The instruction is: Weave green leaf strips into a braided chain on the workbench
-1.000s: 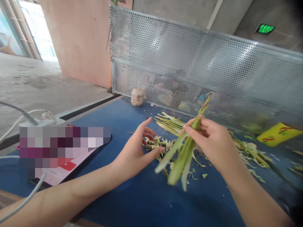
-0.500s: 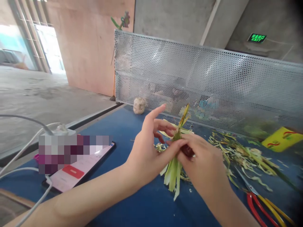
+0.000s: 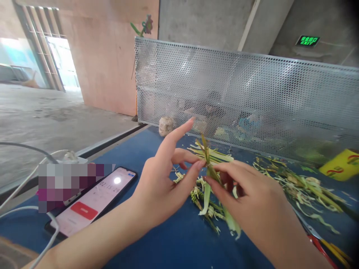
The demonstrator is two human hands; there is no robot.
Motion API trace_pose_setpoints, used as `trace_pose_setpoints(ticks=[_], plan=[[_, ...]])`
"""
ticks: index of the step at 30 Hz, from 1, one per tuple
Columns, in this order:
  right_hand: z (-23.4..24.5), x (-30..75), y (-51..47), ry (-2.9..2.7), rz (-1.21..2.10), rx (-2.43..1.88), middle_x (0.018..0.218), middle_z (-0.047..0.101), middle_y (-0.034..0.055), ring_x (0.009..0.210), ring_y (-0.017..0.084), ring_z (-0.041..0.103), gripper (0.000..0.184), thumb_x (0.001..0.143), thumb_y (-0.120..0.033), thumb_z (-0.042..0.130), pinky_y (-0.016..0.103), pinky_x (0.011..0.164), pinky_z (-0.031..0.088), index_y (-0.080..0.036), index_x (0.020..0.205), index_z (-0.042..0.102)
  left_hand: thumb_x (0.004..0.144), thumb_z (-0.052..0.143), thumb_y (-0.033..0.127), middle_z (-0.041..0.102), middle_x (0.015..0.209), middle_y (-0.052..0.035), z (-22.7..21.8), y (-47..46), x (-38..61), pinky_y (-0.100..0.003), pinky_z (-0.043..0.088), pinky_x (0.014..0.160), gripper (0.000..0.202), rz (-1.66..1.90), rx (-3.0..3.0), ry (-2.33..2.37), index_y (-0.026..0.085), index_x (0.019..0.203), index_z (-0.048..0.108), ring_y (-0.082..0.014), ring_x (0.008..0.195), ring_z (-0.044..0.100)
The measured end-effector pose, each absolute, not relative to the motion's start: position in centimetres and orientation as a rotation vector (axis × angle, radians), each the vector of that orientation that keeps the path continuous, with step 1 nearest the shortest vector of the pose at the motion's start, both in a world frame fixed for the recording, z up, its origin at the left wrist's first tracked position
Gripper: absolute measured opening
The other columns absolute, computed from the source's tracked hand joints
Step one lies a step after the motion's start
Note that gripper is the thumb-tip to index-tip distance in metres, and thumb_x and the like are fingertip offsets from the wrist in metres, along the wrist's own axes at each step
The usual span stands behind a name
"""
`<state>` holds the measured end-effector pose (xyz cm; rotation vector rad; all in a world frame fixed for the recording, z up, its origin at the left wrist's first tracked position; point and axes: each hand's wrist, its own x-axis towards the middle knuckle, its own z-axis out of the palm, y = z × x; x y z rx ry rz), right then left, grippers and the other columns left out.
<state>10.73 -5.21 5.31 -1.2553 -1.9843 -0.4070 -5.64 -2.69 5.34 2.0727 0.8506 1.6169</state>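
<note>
Over the blue tabletop [image 3: 174, 244] I hold a bundle of green leaf strips [image 3: 206, 194]. Its narrow, browned tips point up and its wider pale-green ends hang down. My left hand [image 3: 162, 190] pinches the bundle near its top between thumb and bent fingers, with the index finger stretched upward. My right hand [image 3: 255, 198] is closed on the strips just below and to the right; its curled fingers hide part of them. Beneath the hands lie pale, knotted plant pieces [image 3: 196, 194]. More cut leaf strips [image 3: 215, 155] lie behind the bundle.
Shredded leaves [image 3: 305, 186] are heaped at the right, beside red-and-yellow-handled scissors [image 3: 314, 233] and a yellow packet [image 3: 340, 166]. A phone [image 3: 95, 201] and white cables [image 3: 33, 207] lie at the left. A perforated metal panel [image 3: 238, 82] borders the back, near a pale lump [image 3: 165, 126].
My hands have moved slightly apart, the left one shifting left. The bundle's hanging ends have swung right, toward my right hand, uncovering the knotted pieces beneath. The view has shifted a little.
</note>
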Motion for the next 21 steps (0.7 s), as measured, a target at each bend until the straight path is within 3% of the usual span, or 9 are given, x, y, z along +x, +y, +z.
trace_pose_setpoints(ticks=[3, 5, 8, 12, 21], plan=[[5.0, 11.0, -5.1, -1.932, -0.552, -1.106, 0.082, 0.061, 0.0054, 0.068, 0.015, 0.059, 0.029, 0.078, -0.026, 0.059, 0.025, 0.055, 0.046, -0.018, 0.105, 0.052, 0.074, 0.057, 0.012, 0.065, 0.067, 0.0034, 5.3, -2.8, -5.7, -0.032, 0.054, 0.068, 0.07, 1.551, 2.009, 0.843, 0.024, 0.134, 0.024, -0.0163, 0.067, 0.065], [4.8, 11.2, -4.9, -1.94, -0.698, -0.943, 0.091, 0.062, 0.008, 0.077, 0.018, 0.06, 0.035, 0.076, -0.019, 0.061, 0.028, 0.064, 0.049, -0.019, 0.11, 0.05, 0.074, 0.057, 0.012, 0.066, 0.066, 0.0035, 5.2, -3.0, -5.7, -0.032, 0.055, 0.065, 0.071, 1.513, 1.963, 0.841, 0.023, 0.135, 0.023, -0.0158, 0.064, 0.065], [4.8, 11.4, -4.8, -2.031, -0.864, -0.741, 0.098, 0.064, 0.008, 0.084, 0.021, 0.061, 0.035, 0.075, -0.015, 0.062, 0.034, 0.074, 0.05, -0.022, 0.108, 0.054, 0.074, 0.058, 0.013, 0.067, 0.07, 0.0023, 5.3, -3.0, -5.7, -0.032, 0.054, 0.068, 0.071, 1.528, 1.944, 0.825, 0.023, 0.135, 0.023, -0.0168, 0.071, 0.065], [5.1, 11.5, -4.6, -2.098, -0.851, -0.708, 0.1, 0.065, 0.0071, 0.088, 0.02, 0.062, 0.035, 0.076, -0.013, 0.06, 0.032, 0.079, 0.05, -0.02, 0.109, 0.056, 0.073, 0.06, 0.014, 0.067, 0.075, 0.0009, 5.3, -2.8, -5.8, -0.032, 0.054, 0.067, 0.07, 1.597, 1.935, 0.83, 0.022, 0.134, 0.025, -0.0186, 0.08, 0.064], [6.1, 11.2, -5.2, -1.978, -0.719, -0.709, 0.089, 0.067, 0.0028, 0.082, 0.018, 0.063, 0.034, 0.072, -0.009, 0.064, 0.031, 0.073, 0.052, -0.026, 0.101, 0.059, 0.074, 0.061, 0.013, 0.064, 0.066, 0.0021, 6.1, -3.4, -5.5, -0.032, 0.056, 0.062, 0.067, 1.471, 1.687, 0.706, 0.021, 0.131, 0.027, -0.0186, 0.072, 0.066]])
